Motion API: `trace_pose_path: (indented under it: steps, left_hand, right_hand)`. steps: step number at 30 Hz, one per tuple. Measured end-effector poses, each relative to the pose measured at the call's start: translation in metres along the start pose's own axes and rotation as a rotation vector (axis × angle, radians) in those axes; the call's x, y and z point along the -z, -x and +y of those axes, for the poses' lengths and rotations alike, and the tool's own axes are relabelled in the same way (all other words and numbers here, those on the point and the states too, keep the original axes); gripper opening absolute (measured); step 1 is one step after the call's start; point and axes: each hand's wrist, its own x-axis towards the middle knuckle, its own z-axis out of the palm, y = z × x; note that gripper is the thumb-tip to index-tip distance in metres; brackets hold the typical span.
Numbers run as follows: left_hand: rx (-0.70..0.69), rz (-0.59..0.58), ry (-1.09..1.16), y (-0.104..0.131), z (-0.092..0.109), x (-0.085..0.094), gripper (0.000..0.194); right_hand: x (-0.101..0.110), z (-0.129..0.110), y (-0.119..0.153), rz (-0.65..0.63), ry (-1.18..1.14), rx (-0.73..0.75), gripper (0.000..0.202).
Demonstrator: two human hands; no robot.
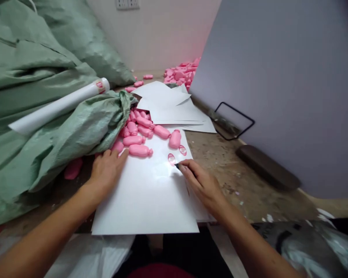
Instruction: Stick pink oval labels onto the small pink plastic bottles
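Note:
My left hand (108,169) lies with fingers stretched out on the left edge of a white paper sheet (145,208), its fingertips by the pink pieces at the bag's mouth. My right hand (199,180) pinches a small black pointed tool (177,166); its exact kind is not clear. The tool's tip is next to a red-rimmed oval sticker (171,159) on the sheet. A second oval sticker (182,150) lies a little further up. Just beyond stands a pink bottle-shaped piece (174,139), and another pink piece (140,150) lies on its side.
A green woven bag (104,119) on the left spills several pink pieces. A rolled white sheet (60,104) rests on it. Loose papers (171,106) lie ahead, with a pink heap (182,73) behind. On the right are a grey panel (281,88), black wire frame (234,119) and dark block (268,168).

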Motion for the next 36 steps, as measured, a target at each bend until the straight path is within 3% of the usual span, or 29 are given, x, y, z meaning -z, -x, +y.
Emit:
trace_pose_path:
  steps: [2,6,8,11,14,20,24,29,36]
  left_hand:
    - [0.023,0.02,0.084,0.003,-0.005,0.004,0.046]
    - [0.084,0.227,0.75,0.013,0.0,0.01,0.043]
    - [0.077,0.157,0.95,0.02,0.01,0.003,0.043]
    - [-0.034,0.037,0.83,0.029,0.027,-0.019,0.035]
    - [-0.16,0.054,0.648,0.028,0.039,-0.031,0.037]
    - [-0.374,-0.135,0.694,-0.02,0.069,-0.008,0.03]
    - [-0.493,-0.168,0.699,-0.049,0.078,-0.01,0.036]
    - [-0.51,-0.172,0.694,-0.053,0.076,-0.02,0.042]
    - [-0.484,-0.188,0.717,-0.051,0.078,-0.018,0.041]
  right_hand:
    - [0.002,0.008,-0.015,-0.005,0.087,-0.015,0.03]
    - [0.002,0.016,-0.032,-0.001,0.21,-0.046,0.027]
    - [0.002,0.015,-0.034,-0.003,0.241,-0.036,0.024]
    - [0.002,0.014,-0.035,-0.022,0.29,-0.01,0.021]
    - [0.002,0.014,-0.038,-0.035,0.33,0.003,0.019]
    - [-0.001,0.016,-0.049,-0.017,0.388,0.011,0.019]
    - [-0.002,0.014,-0.051,-0.023,0.413,0.025,0.019]
    - [-0.003,0.015,-0.048,-0.017,0.427,0.024,0.02]
    - [-0.009,0.016,-0.047,0.01,0.418,0.014,0.021]
